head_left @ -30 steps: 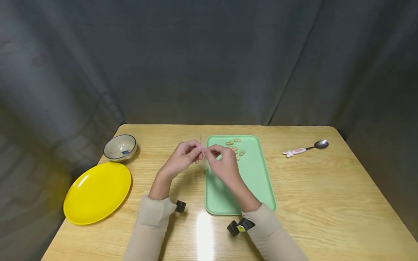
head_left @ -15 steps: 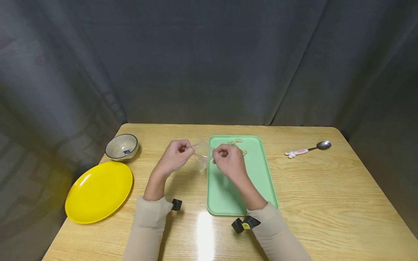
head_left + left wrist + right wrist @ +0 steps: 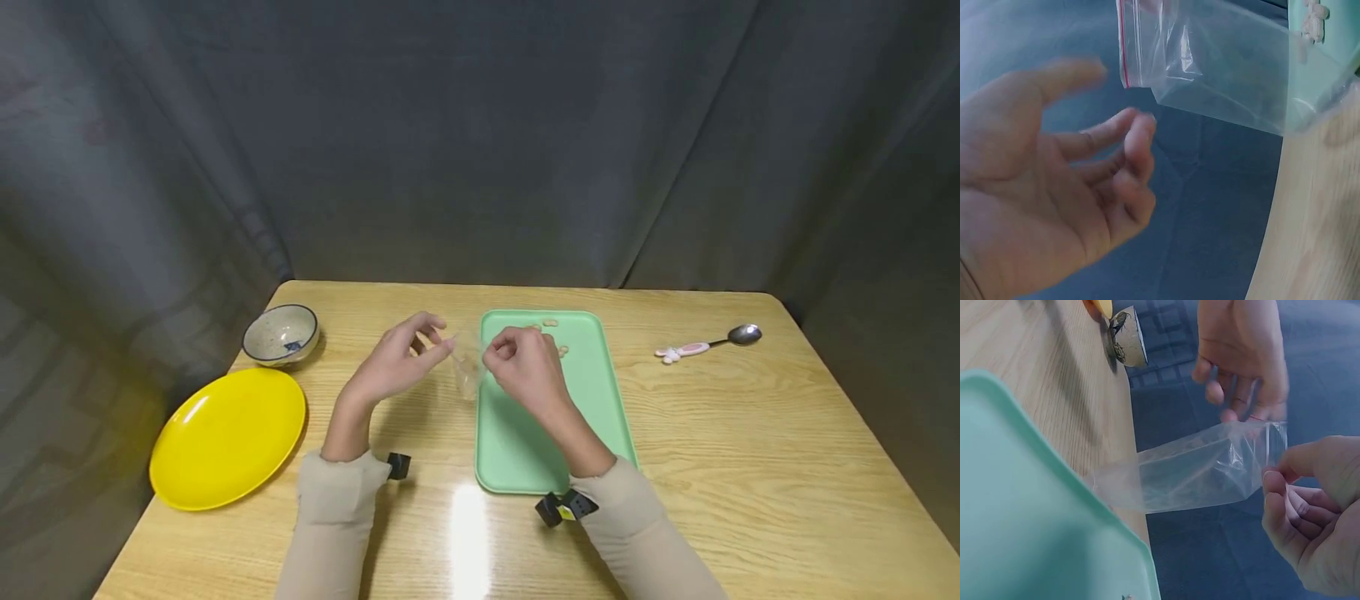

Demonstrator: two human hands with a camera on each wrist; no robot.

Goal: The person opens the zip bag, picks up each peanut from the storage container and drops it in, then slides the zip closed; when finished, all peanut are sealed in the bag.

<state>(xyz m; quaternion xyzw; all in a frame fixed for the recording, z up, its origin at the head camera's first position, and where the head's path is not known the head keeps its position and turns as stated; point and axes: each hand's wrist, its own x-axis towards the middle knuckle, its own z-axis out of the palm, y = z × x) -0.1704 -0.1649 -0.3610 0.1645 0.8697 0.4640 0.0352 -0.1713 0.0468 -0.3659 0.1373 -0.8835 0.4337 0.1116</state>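
A clear zip bag [image 3: 467, 367] hangs between the hands, at the left edge of the green tray [image 3: 555, 433]; in the left wrist view the bag [image 3: 1229, 69] shows a red line along its mouth. My right hand [image 3: 528, 367] pinches the mouth's edge between thumb and forefinger, as the right wrist view shows for the right hand [image 3: 1322, 512]. My left hand [image 3: 393, 358] is beside the bag's other side; in the left wrist view the left hand [image 3: 1060, 169] has its fingers loosely bent and apart from the bag. Peanuts [image 3: 551, 322] lie in the tray's far part, partly hidden by my right hand.
At the left stand a patterned bowl [image 3: 281, 335] and, nearer, a yellow plate [image 3: 228, 439]. A spoon [image 3: 693, 347] with a rabbit handle lies to the right of the tray. Dark curtains [image 3: 480, 142] hang behind the wooden table [image 3: 765, 467].
My hands have moved apart with the bag stretched between them, and then my left fingers have opened off its edge. My right hand has kept its pinch.
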